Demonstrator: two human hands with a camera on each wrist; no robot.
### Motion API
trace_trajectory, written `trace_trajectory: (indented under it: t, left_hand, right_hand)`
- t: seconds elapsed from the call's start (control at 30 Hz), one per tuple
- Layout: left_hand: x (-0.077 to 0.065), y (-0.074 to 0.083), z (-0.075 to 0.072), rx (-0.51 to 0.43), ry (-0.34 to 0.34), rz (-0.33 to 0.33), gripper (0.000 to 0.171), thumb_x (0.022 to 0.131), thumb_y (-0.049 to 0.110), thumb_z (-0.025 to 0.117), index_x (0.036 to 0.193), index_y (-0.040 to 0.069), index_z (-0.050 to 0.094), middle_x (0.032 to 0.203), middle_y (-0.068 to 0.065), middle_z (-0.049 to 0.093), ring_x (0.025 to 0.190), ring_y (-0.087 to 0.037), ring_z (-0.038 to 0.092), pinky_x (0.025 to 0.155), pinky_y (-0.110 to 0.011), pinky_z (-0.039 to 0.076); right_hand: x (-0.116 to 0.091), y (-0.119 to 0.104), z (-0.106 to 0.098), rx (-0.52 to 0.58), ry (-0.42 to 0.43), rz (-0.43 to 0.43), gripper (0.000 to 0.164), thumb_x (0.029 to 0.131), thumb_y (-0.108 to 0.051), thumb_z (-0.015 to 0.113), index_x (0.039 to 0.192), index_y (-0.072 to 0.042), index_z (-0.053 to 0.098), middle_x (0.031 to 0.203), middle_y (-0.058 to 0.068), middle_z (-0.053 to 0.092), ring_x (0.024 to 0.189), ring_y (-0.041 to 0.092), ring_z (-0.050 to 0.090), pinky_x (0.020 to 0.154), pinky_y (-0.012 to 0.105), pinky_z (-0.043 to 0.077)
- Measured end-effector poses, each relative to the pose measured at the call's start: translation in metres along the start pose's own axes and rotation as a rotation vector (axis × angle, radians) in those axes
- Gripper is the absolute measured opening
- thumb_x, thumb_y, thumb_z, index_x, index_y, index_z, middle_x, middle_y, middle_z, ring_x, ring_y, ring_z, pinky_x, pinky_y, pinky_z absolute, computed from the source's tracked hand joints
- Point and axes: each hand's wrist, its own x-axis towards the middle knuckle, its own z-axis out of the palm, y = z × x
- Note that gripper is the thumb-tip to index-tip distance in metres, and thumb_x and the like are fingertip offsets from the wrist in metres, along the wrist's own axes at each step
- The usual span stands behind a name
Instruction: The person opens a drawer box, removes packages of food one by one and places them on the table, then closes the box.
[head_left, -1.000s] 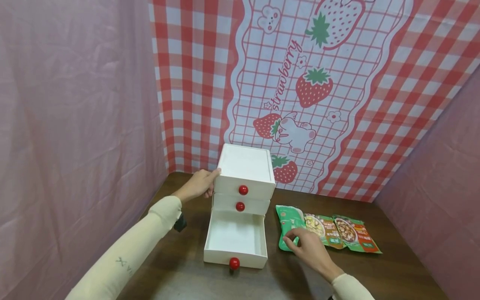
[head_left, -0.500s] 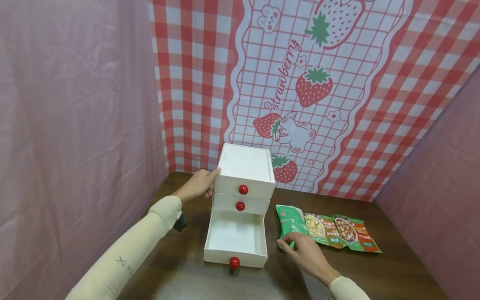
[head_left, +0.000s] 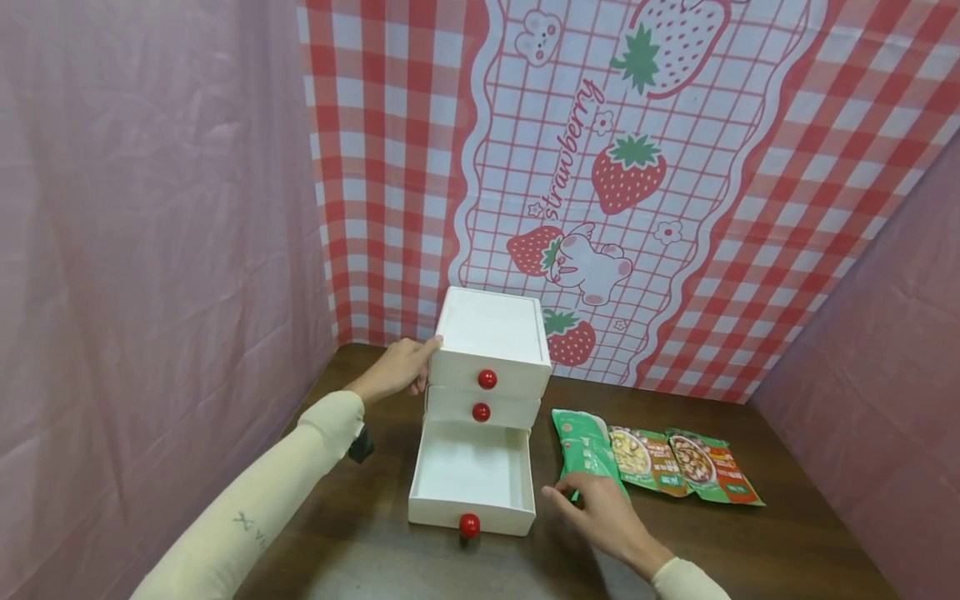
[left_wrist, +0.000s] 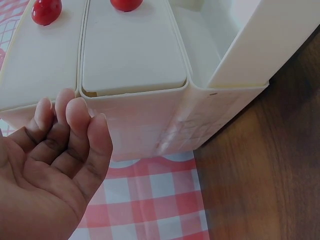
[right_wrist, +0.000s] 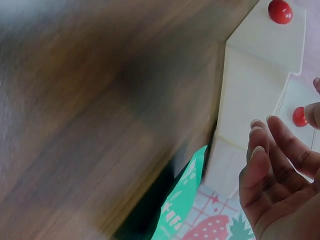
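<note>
A white drawer unit (head_left: 491, 325) with red ball knobs stands on the table, its bottom drawer (head_left: 472, 475) pulled out with nothing inside. My left hand (head_left: 401, 367) rests against the unit's left side, its thumb at the top front edge. The left wrist view shows the fingers (left_wrist: 75, 115) loosely bent beside the upper drawers. My right hand (head_left: 600, 508), relaxed and holding nothing, hovers to the right of the open drawer and overlaps the near end of a green food packet (head_left: 585, 446). That packet also appears low in the right wrist view.
Two more food packets lie to the right of the green one: a yellow-and-brown one (head_left: 648, 458) and a red-orange one (head_left: 712, 467). Behind the table (head_left: 337, 550) hangs a red checked strawberry cloth (head_left: 540, 167). Pink curtains (head_left: 165, 250) close in both sides.
My right hand has moved left and slightly nearer to me, from over the green packet toward the open drawer, uncovering more of the packet. The left hand and drawer unit stay put.
</note>
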Motion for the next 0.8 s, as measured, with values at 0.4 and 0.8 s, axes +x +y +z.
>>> trace_trajectory:
  t: [0.4,0.8]
  left_hand:
    - [0.000,0.000,0.000,0.003,-0.002,0.004,0.077,0.106,0.061,0.040,0.062,0.003,0.064,0.060,-0.009,0.063,0.050,-0.018,0.058,0.051,-0.030,0.051]
    - [-0.002,0.001,0.000,0.015,0.002,0.006,0.077,0.106,0.060,0.039,0.062,0.002,0.064,0.059,-0.009,0.063,0.049,-0.017,0.058,0.058,-0.044,0.057]
  right_hand:
    - [-0.001,-0.014,0.000,0.155,-0.207,0.075,0.038,0.104,-0.043,0.061,0.078,-0.019,0.074,0.063,-0.016,0.057,0.057,-0.001,0.049,0.052,0.023,0.044]
    - [-0.007,-0.026,0.009,0.308,-0.332,0.143,0.049,0.103,-0.052,0.056,0.079,-0.014,0.075,0.056,-0.008,0.061,0.044,0.008,0.057,0.044,0.029,0.049]
